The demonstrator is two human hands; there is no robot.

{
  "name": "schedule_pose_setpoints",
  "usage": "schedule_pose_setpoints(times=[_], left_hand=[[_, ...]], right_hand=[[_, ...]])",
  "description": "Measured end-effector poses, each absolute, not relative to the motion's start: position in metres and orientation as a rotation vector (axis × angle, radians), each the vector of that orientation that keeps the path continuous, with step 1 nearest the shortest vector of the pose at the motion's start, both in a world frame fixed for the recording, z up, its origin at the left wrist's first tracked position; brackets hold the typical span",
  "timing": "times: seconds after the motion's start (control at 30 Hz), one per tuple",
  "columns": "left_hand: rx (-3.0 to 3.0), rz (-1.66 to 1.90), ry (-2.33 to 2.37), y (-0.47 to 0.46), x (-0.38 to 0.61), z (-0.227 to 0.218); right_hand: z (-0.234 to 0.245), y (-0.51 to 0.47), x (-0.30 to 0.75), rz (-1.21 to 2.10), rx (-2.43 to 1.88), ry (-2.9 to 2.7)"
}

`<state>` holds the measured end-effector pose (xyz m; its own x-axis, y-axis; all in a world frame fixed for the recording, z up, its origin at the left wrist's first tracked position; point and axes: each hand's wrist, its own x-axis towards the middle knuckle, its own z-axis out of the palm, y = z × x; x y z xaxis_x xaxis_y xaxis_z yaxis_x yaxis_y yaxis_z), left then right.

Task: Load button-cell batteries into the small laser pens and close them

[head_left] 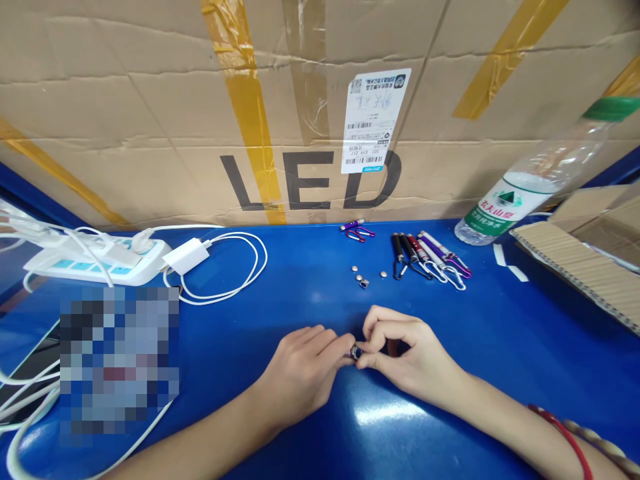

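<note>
back of my blue tabletop (300, 280): big LED cardboard box (150, 100) | far right: water bottle (525, 193) | left: power strip (100, 263), white charger (186, 255) | middle: row of keychain lights (430, 257), loose button cells (355, 269)

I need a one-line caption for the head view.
Left hand and right hand pinch a small metal part on a blue table, keychain flashlights and a water bottle behind.
</note>
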<state>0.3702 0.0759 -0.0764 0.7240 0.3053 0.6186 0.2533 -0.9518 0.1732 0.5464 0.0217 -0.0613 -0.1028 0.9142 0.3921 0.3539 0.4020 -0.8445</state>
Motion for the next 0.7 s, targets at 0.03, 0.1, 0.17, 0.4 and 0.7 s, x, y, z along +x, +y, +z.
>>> schedule_pose_setpoints(times=[0.03,0.1,0.17,0.4,0.7], left_hand=[[2.854,1.052,0.469,0.0759,0.3703,-0.0765],[2.867,1.075,0.479,0.0759,0.3705,-0.0764],[2.875,1.095,0.486,0.0759,0.3709,-0.076],[2.845,1.071,0.511,0.0766,0.371,-0.0756],[2.792,0.969,0.455,0.0776,0.3708,-0.0689]], right_hand=[[-0.0611,0.0217,0.5461,0.707,-1.143,-1.659],[-0.0609,0.0219,0.5459,0.708,-1.163,-1.655],[-0.061,0.0222,0.5459,0.713,-1.168,-1.654],[-0.0633,0.0243,0.5471,0.81,-1.195,-1.584],[-0.0621,0.0256,0.5519,0.924,-1.238,-1.538]])
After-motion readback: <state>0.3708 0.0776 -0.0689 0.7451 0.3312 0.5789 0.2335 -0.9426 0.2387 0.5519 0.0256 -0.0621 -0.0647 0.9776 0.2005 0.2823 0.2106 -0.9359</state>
